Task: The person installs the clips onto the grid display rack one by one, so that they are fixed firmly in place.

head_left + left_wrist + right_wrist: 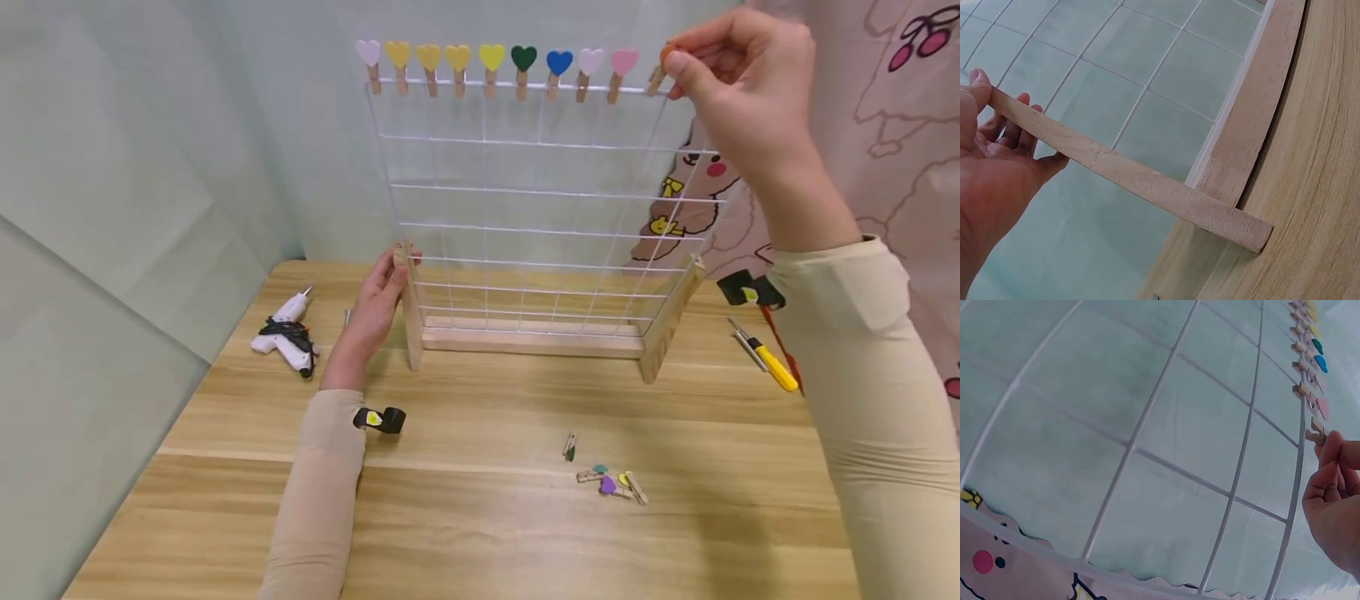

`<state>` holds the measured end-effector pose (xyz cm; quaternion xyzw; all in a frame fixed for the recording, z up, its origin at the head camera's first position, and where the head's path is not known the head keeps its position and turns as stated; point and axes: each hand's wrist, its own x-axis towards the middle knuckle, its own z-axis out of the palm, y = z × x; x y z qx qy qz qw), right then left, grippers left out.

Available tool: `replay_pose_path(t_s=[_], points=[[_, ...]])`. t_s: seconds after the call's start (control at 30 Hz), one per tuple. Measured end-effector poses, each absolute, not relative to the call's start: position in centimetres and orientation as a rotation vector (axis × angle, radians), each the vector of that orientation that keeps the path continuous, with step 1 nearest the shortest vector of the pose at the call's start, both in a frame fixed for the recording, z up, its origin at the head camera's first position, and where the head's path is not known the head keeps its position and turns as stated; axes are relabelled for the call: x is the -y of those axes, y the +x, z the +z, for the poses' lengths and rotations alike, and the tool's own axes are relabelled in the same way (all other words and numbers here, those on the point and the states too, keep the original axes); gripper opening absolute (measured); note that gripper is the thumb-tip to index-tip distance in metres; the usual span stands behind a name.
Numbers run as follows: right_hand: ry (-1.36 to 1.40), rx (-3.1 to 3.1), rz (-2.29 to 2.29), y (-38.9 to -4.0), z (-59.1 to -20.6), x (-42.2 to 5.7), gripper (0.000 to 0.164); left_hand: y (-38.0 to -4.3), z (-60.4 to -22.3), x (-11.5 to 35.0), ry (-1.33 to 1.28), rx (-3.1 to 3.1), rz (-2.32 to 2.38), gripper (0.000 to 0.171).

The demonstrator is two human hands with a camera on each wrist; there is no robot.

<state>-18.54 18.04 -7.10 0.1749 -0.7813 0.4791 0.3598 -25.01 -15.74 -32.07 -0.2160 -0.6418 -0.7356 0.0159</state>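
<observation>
A white wire grid [525, 192] stands upright in a wooden base. My left hand [372, 308] grips the upper end of the left wooden side post [414, 333], thumb on the near side; the left wrist view shows the fingers behind this post [1129, 178]. At the grid's top right corner, my right hand [757, 92] pinches a small wooden clothespin [656, 80] with an orange heart, mostly covered by the fingertips. This clothespin [1316, 432] has its jaws at the top wire. Several heart clothespins, from white [368, 52] to pink [624, 62], line that wire leftward.
Several loose heart clothespins [607, 485] lie on the table in front of the stand. A white glue gun [288, 333] with its black cord wrapped round it is at the left. Toward the right edge lies a yellow-handled screwdriver [776, 367]. A patterned pink curtain [892, 175] hangs behind.
</observation>
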Motion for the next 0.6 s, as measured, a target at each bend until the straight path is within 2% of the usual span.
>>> replay_pose_path(t_s=[0.47, 0.6], points=[[0.355, 2.411, 1.003, -18.88, -6.27, -18.51, 0.027, -25.05, -32.21, 15.73, -0.693, 1.967, -2.304, 0.049], [0.367, 2.414, 1.055, -18.95, -6.31, -18.41, 0.029, -24.98, -32.16, 15.73, -0.666, 1.983, -2.29, 0.049]])
